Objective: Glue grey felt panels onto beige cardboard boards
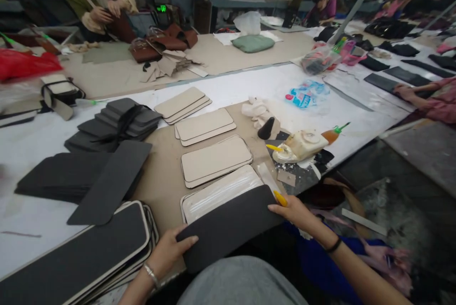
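Workshop surface (256, 86) carries stacked beige cards (215, 158) and dark panels (67, 176). One dark panel, the held sheet (228, 233), spans both hands, long axis running left to right, its far edge overlapping a glossy card (224, 194) just beyond. Left hand (174, 250) is closed on the sheet's left end, thumb on top, near the card's left corner. Right hand (294, 212) grips the right end and also holds a yellow stick (280, 198), partly concealed. Sheet's underside, fingers beneath and the card's near edge are hidden.
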Demonstrator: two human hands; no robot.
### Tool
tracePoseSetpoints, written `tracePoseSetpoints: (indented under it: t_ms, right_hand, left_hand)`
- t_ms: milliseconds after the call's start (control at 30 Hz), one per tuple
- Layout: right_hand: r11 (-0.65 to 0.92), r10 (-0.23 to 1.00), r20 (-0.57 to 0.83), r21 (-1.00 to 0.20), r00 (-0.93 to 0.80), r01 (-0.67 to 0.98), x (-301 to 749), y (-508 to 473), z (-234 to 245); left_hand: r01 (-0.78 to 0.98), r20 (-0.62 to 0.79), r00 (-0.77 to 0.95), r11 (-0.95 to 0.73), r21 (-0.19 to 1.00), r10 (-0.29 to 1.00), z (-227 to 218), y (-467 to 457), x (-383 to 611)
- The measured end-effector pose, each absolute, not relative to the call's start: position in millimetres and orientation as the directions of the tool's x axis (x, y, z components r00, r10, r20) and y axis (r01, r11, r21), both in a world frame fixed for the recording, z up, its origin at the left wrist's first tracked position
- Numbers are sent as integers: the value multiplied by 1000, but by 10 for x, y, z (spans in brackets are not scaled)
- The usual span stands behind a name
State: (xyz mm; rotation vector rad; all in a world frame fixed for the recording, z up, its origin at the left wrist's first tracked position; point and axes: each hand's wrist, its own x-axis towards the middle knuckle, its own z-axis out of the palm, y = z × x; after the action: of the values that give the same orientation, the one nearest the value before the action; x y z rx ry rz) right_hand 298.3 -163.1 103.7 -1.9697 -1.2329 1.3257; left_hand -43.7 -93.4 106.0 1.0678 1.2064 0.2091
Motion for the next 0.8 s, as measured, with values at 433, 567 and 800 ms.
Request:
tracePoseSetpoints:
  t_ms: [433,567,800]
  right_hand:
    - [-213,900,-433,-344,47,914,3129,-758,675]
    - [-203,882,-464,-228,77,952,3129,-676,606]
    - [-211,868,-485,-171,104,962,3111,-672,533]
  left_hand:
    - [461,-438,-241,499,734,866,469,-755,-332]
    - [502,-426,-269,503,703,864,369,-718,-313]
    - [501,-490,-249,544,673,836,339,-736,-293]
